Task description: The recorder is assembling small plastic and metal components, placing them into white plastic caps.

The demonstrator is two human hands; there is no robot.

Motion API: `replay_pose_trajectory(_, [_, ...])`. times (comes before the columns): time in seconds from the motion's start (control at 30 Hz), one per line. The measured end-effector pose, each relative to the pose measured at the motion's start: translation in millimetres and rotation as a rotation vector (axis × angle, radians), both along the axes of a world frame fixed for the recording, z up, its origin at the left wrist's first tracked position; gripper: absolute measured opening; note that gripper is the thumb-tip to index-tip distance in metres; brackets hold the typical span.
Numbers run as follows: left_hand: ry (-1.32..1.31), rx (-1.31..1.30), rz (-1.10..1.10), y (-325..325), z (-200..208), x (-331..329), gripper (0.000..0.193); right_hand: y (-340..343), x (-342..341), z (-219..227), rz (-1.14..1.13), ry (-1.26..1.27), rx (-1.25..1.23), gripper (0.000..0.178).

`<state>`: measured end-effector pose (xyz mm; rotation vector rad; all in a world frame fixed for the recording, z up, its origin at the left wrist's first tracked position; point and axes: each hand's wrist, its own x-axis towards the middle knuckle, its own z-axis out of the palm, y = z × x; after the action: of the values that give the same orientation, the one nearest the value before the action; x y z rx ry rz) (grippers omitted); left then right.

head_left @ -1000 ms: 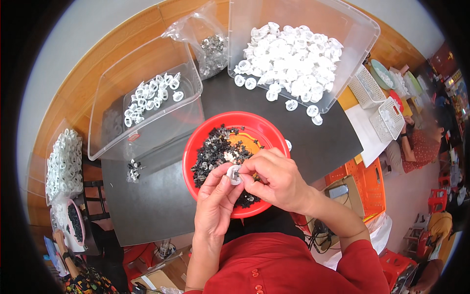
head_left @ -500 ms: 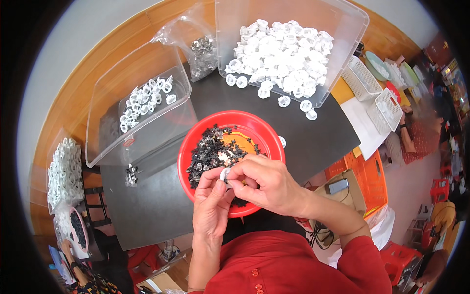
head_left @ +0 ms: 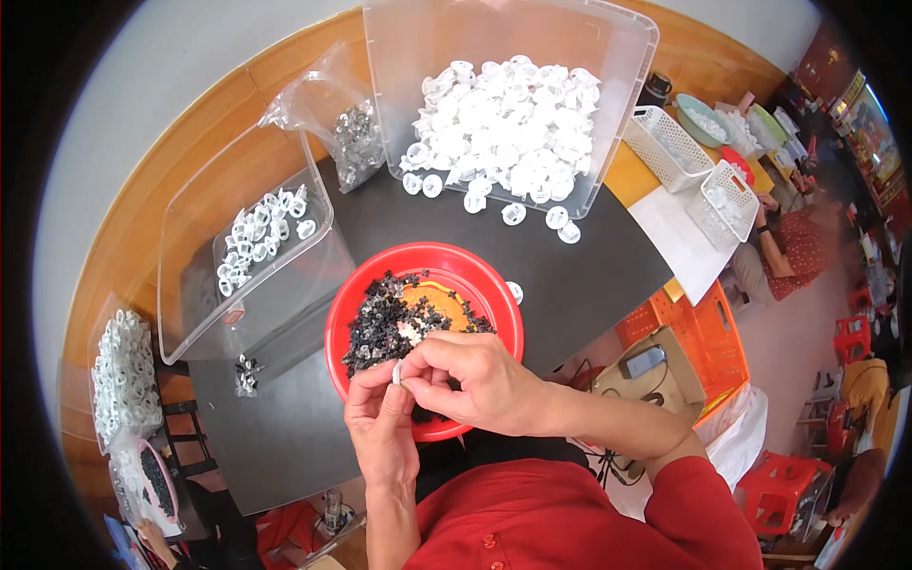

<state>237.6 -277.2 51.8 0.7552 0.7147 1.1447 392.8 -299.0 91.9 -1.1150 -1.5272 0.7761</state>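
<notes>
Between the fingertips of my left hand (head_left: 382, 418) and my right hand (head_left: 475, 380) is a small white round plastic part (head_left: 397, 371), seen nearly edge-on. Both hands are closed in a pinch on it, over the near side of a red basin (head_left: 508, 323). Small black parts (head_left: 375, 323) are heaped in the basin, with a few pale pieces (head_left: 410, 332) and an orange-yellow round thing (head_left: 437, 306) among them. My fingers cover part of the white piece, so its details cannot be made out.
A big clear bin (head_left: 622, 104) of white round parts lies tipped at the back, several spilled before it. Left of it are a bag (head_left: 356, 142) of small metallic parts and a clear box (head_left: 176, 285). An orange crate (head_left: 717, 351) stands right; a person (head_left: 793, 252) sits beyond.
The view has shifted, so the table things sit lower and further left. Both hands still pinch the white part, which now shows more edge-on.
</notes>
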Motion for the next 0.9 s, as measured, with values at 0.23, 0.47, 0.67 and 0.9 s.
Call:
replay_pose_trajectory(0.23, [0.004,-0.019,-0.062,2,2,-3,0.019,3,2,-11,0.037,-0.012,0.001,0.009])
replay_pose_trajectory(0.47, [0.017,-0.012,-0.043,0,1,-1,0.017,0,-4,-9,-0.063,0.001,0.004,0.01])
replay_pose_trajectory(0.67, [0.021,-0.047,-0.101,17,22,4,0.02,3,27,3,-0.04,-0.084,-0.04,0.016])
replay_pose_trajectory(0.9, [-0.438,-0.075,-0.185,125,123,-20,0.054,-2,122,-15,-0.353,-0.467,-0.234,0.025])
